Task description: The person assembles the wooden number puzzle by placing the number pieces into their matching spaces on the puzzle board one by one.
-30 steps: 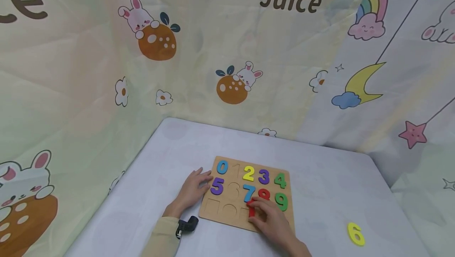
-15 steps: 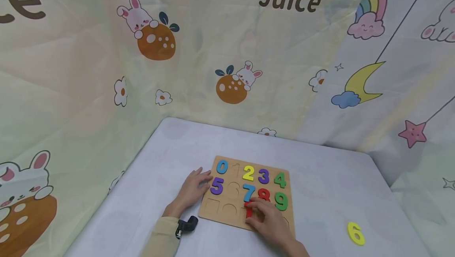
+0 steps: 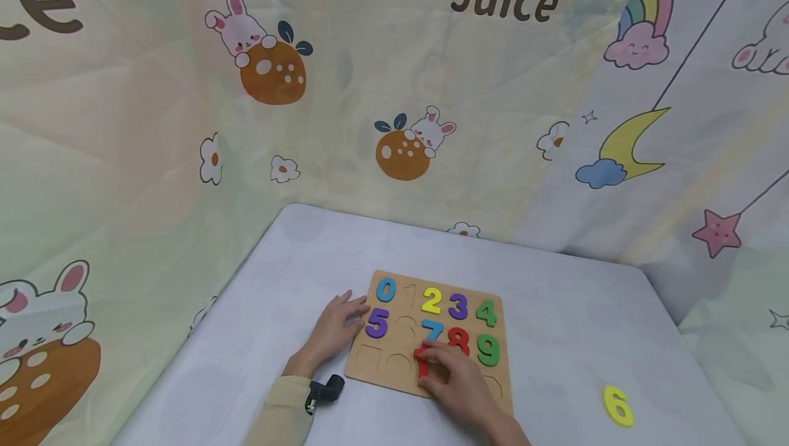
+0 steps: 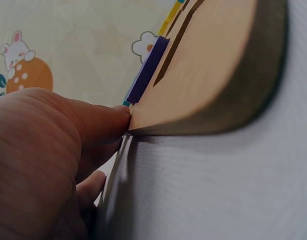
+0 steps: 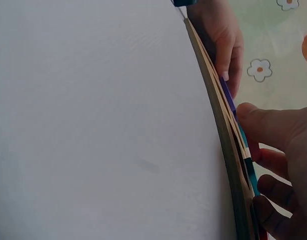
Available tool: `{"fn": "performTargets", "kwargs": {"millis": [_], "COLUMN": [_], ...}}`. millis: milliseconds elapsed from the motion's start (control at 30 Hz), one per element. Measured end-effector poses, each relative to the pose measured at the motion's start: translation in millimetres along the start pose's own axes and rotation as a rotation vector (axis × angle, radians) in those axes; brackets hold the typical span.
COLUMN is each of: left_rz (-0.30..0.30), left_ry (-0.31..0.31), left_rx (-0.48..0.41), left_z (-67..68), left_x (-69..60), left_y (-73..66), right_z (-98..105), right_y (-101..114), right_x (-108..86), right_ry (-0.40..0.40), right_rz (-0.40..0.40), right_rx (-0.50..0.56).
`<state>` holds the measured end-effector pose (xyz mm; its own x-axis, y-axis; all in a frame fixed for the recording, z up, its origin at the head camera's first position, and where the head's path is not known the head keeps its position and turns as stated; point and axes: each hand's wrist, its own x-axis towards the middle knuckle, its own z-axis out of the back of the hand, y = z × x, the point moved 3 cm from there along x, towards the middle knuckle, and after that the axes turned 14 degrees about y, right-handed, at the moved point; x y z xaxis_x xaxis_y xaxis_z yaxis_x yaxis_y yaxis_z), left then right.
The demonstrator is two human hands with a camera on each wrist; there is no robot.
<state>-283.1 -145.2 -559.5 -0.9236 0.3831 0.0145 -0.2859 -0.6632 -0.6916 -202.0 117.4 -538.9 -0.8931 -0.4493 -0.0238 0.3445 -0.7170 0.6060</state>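
A wooden number puzzle board [image 3: 385, 345] lies on the white table. Along its left edge rests my left hand [image 3: 335, 326], fingers fairly straight; in the left wrist view the thumb [image 4: 106, 121] touches the board's side. My right hand [image 3: 459, 381] pinches a red number piece [image 3: 422, 366], which looks like a 1, between thumb and fingers over the bottom row. That hand partly covers the blue 7 [image 3: 432, 329] and the red 8 [image 3: 459, 338]. Near my left fingers sits the purple 5 [image 3: 377, 323]. The right wrist view hides most of the red piece.
Seated in the board are the blue 0 [image 3: 385, 290], yellow 2 [image 3: 432, 301], purple 3 [image 3: 458, 306], green 4 [image 3: 486, 313] and green 9 [image 3: 488, 350]. Several recesses show bare wood. A yellow 6 [image 3: 618, 405] lies on the table [image 3: 567, 336] to the right.
My right hand has shifted a little to the left across the bottom row, carrying the red piece with it. My left hand stays at the board's edge.
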Motion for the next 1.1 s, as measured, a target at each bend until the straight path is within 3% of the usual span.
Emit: {"fn": "performTargets", "kwargs": {"millis": [567,1100], "left_rz": [0.002,0.005], "left_ry": [0.004,0.001], "left_rx": [-0.013,0.014], "left_z": [0.3,1.4], "left_x": [0.4,0.3], "left_y": [1.3,-2.6], "right_z": [12.7,22.2], "right_y": [1.4,-3.0], "right_x": [32.6,63.4], "right_ry": [-0.018,-0.008], "right_rz": [0.022,0.018], "right_rx": [-0.103,-0.129]}}
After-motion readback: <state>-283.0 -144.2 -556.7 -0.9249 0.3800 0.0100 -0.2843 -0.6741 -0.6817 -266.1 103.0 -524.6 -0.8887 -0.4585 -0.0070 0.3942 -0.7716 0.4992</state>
